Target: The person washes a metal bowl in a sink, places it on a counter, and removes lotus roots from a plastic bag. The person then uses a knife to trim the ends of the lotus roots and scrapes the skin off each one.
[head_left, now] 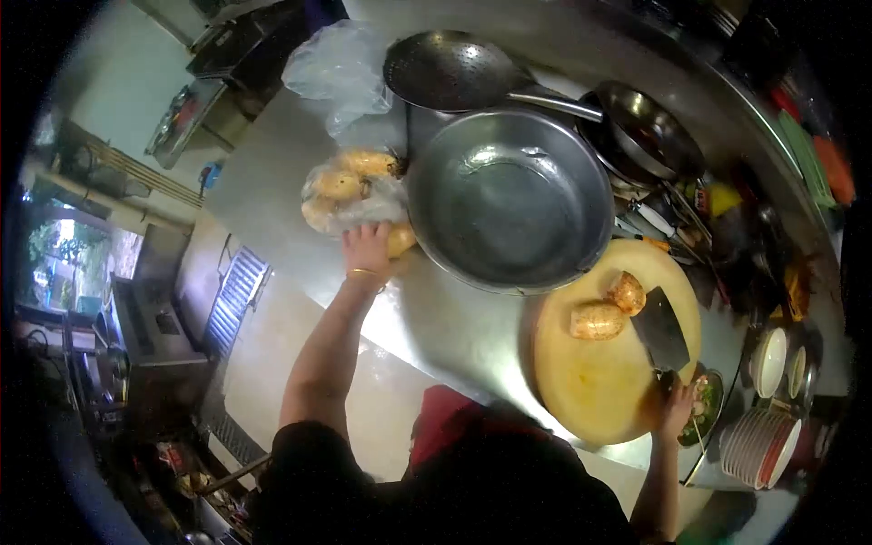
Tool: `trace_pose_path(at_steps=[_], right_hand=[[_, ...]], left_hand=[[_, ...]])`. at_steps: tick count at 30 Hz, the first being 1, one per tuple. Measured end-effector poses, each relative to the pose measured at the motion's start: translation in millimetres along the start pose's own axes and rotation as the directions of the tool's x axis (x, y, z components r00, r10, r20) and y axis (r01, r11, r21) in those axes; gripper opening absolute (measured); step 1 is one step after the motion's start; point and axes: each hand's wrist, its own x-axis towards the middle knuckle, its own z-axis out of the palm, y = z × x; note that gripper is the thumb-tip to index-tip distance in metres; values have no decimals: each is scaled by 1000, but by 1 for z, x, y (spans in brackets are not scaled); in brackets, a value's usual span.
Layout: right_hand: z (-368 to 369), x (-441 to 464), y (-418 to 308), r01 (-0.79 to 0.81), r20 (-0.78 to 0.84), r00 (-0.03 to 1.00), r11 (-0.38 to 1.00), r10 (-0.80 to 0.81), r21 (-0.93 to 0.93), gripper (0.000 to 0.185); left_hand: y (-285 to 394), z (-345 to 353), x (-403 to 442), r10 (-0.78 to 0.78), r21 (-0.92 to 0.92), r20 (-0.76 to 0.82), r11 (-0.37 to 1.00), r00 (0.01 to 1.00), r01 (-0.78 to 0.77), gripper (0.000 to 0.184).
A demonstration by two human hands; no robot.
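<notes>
My left hand [366, 247] is closed around a tan root piece [401, 240] that looks like lotus root, beside the steel basin. Just beyond it, several similar pieces [338, 185] lie in a clear plastic bag. My right hand [677, 413] grips the cleaver [661, 332] by its handle at the right edge of the round cutting board [586, 391]. The dark blade lies over the board. Left of the blade, two lotus root pieces [597, 322] rest on the board, touching each other.
A large steel basin [510, 218] stands between the bag and board. Behind it are a perforated strainer [450, 71], a pan [649, 132] and a crumpled plastic bag [336, 68]. To the right are a bowl of chopped greens [704, 409] and stacked plates [754, 447].
</notes>
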Motion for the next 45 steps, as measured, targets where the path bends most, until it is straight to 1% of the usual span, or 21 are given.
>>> trace_pose_path(at_steps=[1,4,5,6,8,9,11,12,14,15,17,18,20,22,24,25,32,35,41,44,45], right_hand=[[5,-1,0,6,-33,999,992,-2,124,45],[-33,-10,-35,93,-44,995,990,-89,108,44],[4,-6,-5,112,-54,993,992,-109,63,51],[4,-10,0,148,-57,988,987,-144,63,53],[-25,-16,-12,221,-69,974,973,-216,66,58],[-33,-21,-13,237,-160,964,960,-213,148,50],[-45,-34,3,188,-151,978,912,-141,366,49],[-46,-40,19,161,-137,985,871,-109,465,48],[-30,-47,59,163,-139,986,654,-89,738,47],[-27,-54,73,260,-246,964,572,-104,778,47],[-37,-82,114,81,-45,996,622,-73,779,49],[-43,-95,134,-7,57,997,649,-56,760,50],[-48,-116,154,151,-95,988,619,-122,770,44],[-54,-134,176,279,-181,959,615,-218,738,39],[-60,-149,195,339,-214,940,667,-265,664,38],[-66,-155,204,323,-164,943,686,-288,652,38],[-63,-183,245,282,-133,958,741,-255,609,34],[-53,-191,252,277,-154,961,752,-231,597,33],[-54,-205,259,253,-129,967,778,-220,575,30],[-58,-201,254,242,-117,970,769,-215,591,29],[-55,-199,251,232,-114,972,764,-205,603,29]], left_hand=[[1,4,-2,7,-5,-12,1000,1000,-7,67],[-7,8,-12,-131,-100,66,985,989,137,71],[-8,5,-23,-177,-121,49,976,983,182,66],[-23,24,-34,-206,-412,107,881,973,232,63],[-58,76,-57,-200,-840,235,451,951,302,55],[-32,38,-82,-153,-936,239,228,959,270,51],[10,-20,-128,-117,-950,298,-138,947,282,46],[23,-48,-149,79,-867,384,-313,920,389,60],[80,-70,-183,363,-758,285,-481,887,440,73],[125,-83,-198,379,-753,267,-492,886,437,85],[200,-79,-219,532,-687,222,-509,817,518,94],[226,-67,-228,573,-635,361,-427,736,644,90],[308,-72,-243,629,-745,332,-282,703,605,85],[375,-77,-254,711,-797,391,-57,585,602,76],[429,-67,-265,779,-847,397,107,486,521,73],[450,-63,-274,806,-840,377,88,457,536,72],[512,-77,-305,803,-851,465,289,374,439,53],[523,-95,-310,794,-762,563,390,230,517,51],[530,-89,-307,803,-767,568,436,180,471,49],[533,-80,-314,782,-854,519,460,344,242,54],[536,-80,-314,754,-847,493,529,434,42,56]])
